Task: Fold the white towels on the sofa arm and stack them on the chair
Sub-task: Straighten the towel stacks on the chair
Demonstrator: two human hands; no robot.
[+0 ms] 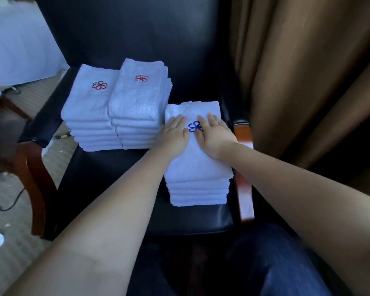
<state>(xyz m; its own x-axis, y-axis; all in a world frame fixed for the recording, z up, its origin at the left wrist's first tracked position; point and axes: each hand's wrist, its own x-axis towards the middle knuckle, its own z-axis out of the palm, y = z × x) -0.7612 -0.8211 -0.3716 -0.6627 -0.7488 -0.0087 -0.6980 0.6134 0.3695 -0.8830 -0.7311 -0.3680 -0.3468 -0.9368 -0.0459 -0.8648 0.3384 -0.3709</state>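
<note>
top towel: white folded towel (198,165), on top of the short pile (199,193) at the right side of the chair seat (120,184), just beside the right armrest (244,167)
long axis: runs from the seat's front edge toward the chair back, far end leaning slightly left; short edges face front and back
logo: blue flower-like stitching (194,126) on the far half, face up
left hand: left hand (175,135) lies palm down on the towel's left part, fingers straight and together, pointing at the chair back; grips nothing
right hand: right hand (215,138) is flat on the towel just right of the logo, fingers straight, slightly spread; grips nothing
short pile: about four or five layers; motion blur makes the count unsure
other piles: two taller piles touch side by side at the back left of the seat, left pile (88,103) and middle pile (137,99), each with a red logo on top; same long axis as the top towel
texture: towels are soft terry, loopy nap, rounded folded edges, rectangular
chair: black glossy leather seat and back; reddish brown wooden arms with black padded tops
curtain: brown curtain (308,71) with heavy vertical folds, at right
bed: white sheet (15,45), upper left
floor: beige carpet with a black cable (6,201)
legs: blue jeans (286,263), bottom right
</note>
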